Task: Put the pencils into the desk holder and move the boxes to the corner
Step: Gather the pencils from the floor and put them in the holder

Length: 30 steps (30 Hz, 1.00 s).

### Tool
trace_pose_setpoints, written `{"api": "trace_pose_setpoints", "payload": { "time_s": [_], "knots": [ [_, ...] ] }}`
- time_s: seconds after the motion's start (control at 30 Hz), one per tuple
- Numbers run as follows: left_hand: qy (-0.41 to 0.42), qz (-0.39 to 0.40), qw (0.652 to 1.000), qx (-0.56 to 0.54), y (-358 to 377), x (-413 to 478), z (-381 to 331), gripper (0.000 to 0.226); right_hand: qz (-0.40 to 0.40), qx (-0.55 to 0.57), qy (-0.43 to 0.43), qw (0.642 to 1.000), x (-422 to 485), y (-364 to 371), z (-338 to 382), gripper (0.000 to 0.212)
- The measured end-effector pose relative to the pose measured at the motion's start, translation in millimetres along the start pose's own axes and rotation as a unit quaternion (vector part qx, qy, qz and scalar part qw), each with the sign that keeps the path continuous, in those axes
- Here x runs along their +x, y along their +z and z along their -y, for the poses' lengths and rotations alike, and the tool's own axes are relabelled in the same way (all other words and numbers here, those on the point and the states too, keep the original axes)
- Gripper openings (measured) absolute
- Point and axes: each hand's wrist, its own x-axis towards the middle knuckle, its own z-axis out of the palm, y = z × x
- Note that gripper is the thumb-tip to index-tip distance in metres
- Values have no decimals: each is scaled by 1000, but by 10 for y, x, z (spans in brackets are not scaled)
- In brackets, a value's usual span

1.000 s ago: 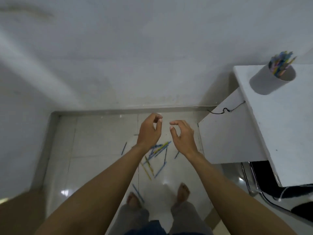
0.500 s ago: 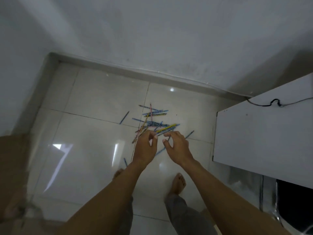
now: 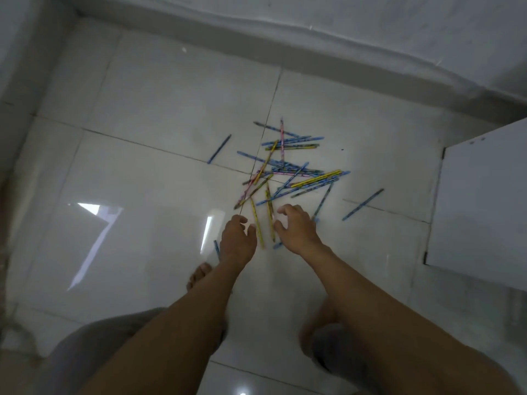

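- The pencils (image 3: 288,172) lie in a loose, crossed heap on the tiled floor (image 3: 156,195). They sit about midway across it, where the grout lines of four tiles meet, and well short of the floor's far edge along the wall (image 3: 313,61).
- Most of the heap is blue, with several yellow and a few pink ones lying across the others.
- One stray blue pencil (image 3: 219,149) lies alone to the left of the heap, and another lone blue pencil (image 3: 363,204) lies to its right, towards the white desk panel (image 3: 482,201) at the floor's right edge.
- The left hand (image 3: 238,240) reaches down at the near side of the heap, fingers loosely curved and thumb apart, holding nothing.
- The right hand (image 3: 296,229) is just beside it in the same pose, spread and curved over the pencil ends, gripping nothing.
- A yellow pencil (image 3: 256,223) runs through the gap between the two hands; it is unclear whether either thumb touches it.
- A short blue pencil (image 3: 216,248) shows just left of the left wrist.
- A bare foot (image 3: 199,276) stands on the tile below the left forearm, and grey trousers (image 3: 85,346) fill the near left corner.
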Motion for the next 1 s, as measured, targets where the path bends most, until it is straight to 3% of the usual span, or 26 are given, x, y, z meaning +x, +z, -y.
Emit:
{"api": "trace_pose_setpoints", "payload": {
  "time_s": [0.17,0.4,0.47,0.63,0.8,1.0],
  "knots": [
    [-86,-44,994,49,592,416,835,35,-3,-27,5,1000,680,729,-388,37],
    [-160,-137,974,89,1121,850,1373,30,-55,-27,14,998,1269,1420,-676,58],
    [-155,-179,968,82,1235,920,1450,31,-86,-31,17,996,1330,1581,-728,67],
    [-41,-241,968,45,1399,1060,1533,38,-144,-57,2,988,1445,1755,-706,86],
    [-43,-258,963,63,1399,1037,1410,36,-127,1,-15,992,1458,1828,-561,76],
    [-212,-267,940,17,1401,938,1632,40,-155,-35,-69,985,1373,1927,-613,55]
  ]
}}
